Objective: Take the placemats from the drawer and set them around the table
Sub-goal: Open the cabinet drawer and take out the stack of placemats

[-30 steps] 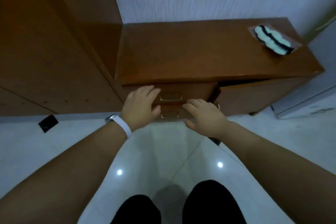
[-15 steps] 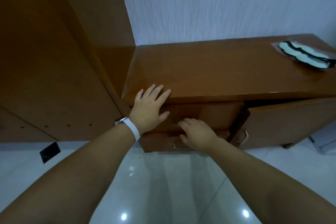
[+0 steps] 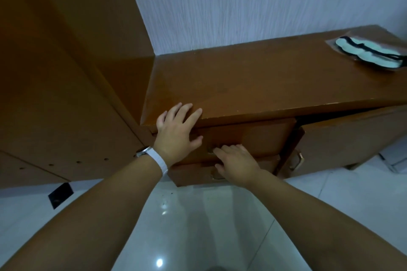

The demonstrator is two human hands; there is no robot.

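A low brown wooden cabinet [image 3: 264,81] stands against the wall, with two stacked drawers below its top. My left hand [image 3: 178,134] lies flat, fingers spread, on the cabinet's front edge above the upper drawer [image 3: 248,136]. My right hand [image 3: 237,163] reaches to that drawer's brass handle; its fingers curl at the handle, but I cannot see whether they grip it. The lower drawer [image 3: 193,174] sits just beneath, its handle partly hidden by my right hand. Both drawers look closed. No placemats are visible.
A tall wooden wardrobe [image 3: 66,72] stands at the left. To the right of the drawers a cabinet door [image 3: 352,141] with a brass handle hangs slightly ajar. A pale green and black object [image 3: 370,54] lies on the cabinet top at far right. The floor is glossy white tile.
I have moved closer to the cabinet. My left hand went up from the drawer front to the cabinet's top edge, and my right hand moved onto the upper drawer's handle.
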